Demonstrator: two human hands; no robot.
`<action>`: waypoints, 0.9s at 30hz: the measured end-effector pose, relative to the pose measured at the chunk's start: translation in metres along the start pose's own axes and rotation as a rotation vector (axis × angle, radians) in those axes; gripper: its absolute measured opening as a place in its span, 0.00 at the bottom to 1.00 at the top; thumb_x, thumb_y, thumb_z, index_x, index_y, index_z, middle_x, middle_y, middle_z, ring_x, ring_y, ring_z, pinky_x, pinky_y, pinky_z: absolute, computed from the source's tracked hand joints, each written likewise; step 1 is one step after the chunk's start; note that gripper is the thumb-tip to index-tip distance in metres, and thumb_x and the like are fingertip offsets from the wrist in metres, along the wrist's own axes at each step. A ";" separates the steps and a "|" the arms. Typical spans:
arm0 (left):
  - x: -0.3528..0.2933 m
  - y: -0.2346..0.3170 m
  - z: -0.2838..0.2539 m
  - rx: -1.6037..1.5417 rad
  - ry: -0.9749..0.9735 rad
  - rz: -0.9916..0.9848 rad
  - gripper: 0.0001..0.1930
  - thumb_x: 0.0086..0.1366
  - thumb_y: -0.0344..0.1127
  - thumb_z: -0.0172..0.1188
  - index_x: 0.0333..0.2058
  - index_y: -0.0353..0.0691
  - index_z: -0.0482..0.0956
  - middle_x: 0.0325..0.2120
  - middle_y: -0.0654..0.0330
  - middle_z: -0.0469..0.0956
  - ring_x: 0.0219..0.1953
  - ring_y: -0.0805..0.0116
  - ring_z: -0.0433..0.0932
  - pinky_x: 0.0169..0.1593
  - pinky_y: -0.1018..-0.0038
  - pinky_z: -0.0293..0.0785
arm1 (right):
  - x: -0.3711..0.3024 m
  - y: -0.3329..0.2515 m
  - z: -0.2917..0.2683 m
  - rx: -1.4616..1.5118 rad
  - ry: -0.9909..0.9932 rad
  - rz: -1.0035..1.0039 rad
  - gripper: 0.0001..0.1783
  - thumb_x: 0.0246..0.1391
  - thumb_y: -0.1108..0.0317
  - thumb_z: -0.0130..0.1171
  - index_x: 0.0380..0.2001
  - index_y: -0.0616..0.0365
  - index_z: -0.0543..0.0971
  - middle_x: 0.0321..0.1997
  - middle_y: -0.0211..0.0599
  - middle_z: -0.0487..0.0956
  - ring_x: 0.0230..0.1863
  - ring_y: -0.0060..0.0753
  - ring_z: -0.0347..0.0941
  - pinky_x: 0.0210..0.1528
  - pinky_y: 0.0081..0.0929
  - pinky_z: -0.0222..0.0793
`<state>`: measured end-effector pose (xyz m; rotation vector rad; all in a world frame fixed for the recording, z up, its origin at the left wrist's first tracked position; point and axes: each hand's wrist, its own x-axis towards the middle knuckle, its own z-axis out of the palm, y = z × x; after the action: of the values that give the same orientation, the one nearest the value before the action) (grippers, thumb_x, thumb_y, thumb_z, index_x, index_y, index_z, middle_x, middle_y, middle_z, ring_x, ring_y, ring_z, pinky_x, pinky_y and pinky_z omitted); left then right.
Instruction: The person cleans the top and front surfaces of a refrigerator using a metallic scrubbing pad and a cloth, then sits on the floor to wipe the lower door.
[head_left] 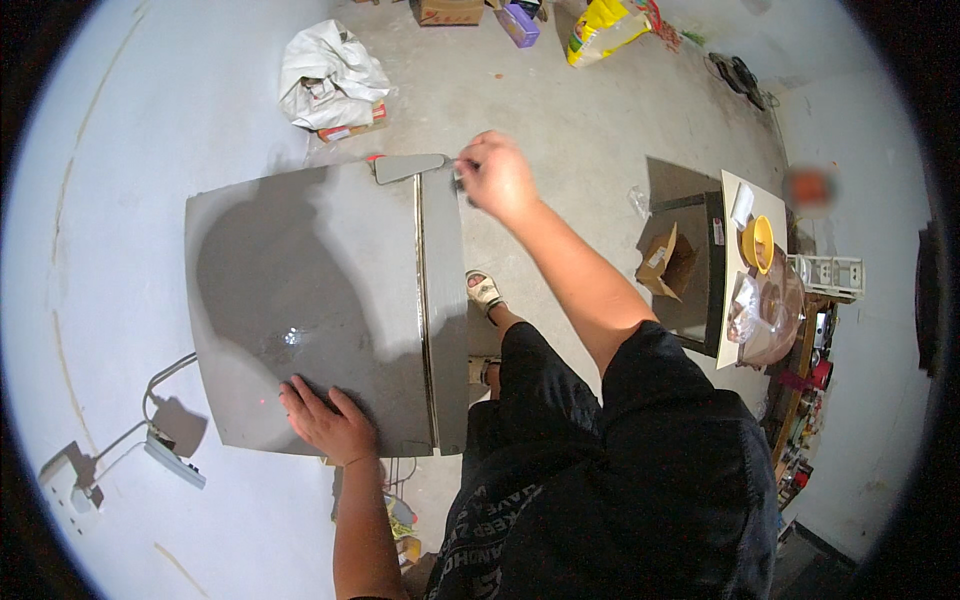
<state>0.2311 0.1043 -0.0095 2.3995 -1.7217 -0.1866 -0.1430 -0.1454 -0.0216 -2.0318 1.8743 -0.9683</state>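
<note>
A grey box-shaped appliance point(300, 240), which looks like a small refrigerator seen from above, stands against the left wall. A narrow door edge point(432, 330) runs down its right side beyond a seam. My left hand point(332, 423) lies flat on the near part of the grey top, fingers spread. At the far right corner, a flat grey hinge cover point(408, 167) with a bit of red at its left end spans the seam. My right hand point(495, 178) is beside the cover's right end, fingers curled in. Something small and dark shows at its fingertips, too blurred to name.
A white sack point(330, 75) and a yellow bag point(605, 30) lie on the floor beyond. At right, a dark cabinet stands beside a board point(730, 200) with a yellow bowl point(757, 244). A power strip point(175, 458) hangs by the left wall.
</note>
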 end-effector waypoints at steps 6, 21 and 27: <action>-0.007 -0.005 0.000 0.040 -0.017 0.002 0.33 0.75 0.45 0.50 0.74 0.36 0.61 0.76 0.42 0.54 0.77 0.39 0.54 0.77 0.45 0.45 | 0.003 -0.026 0.000 0.128 0.174 -0.106 0.03 0.52 0.70 0.70 0.31 0.53 0.89 0.36 0.42 0.85 0.48 0.48 0.79 0.48 0.45 0.77; -0.001 -0.002 0.001 -0.044 0.017 0.043 0.33 0.74 0.42 0.50 0.74 0.36 0.61 0.75 0.41 0.56 0.76 0.39 0.55 0.77 0.47 0.46 | 0.010 0.033 0.015 0.693 0.261 0.582 0.13 0.61 0.61 0.69 0.39 0.61 0.88 0.43 0.42 0.87 0.49 0.38 0.81 0.51 0.35 0.77; 0.002 0.002 0.003 0.016 0.130 0.119 0.30 0.74 0.42 0.53 0.68 0.30 0.68 0.69 0.34 0.64 0.72 0.34 0.62 0.74 0.47 0.56 | -0.050 -0.026 0.061 0.562 0.235 0.337 0.26 0.68 0.61 0.61 0.65 0.61 0.76 0.71 0.56 0.73 0.74 0.52 0.67 0.76 0.40 0.59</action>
<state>0.2288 0.1013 -0.0122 2.2559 -1.8049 0.0000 -0.0849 -0.1103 -0.0688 -1.2830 1.7079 -1.4713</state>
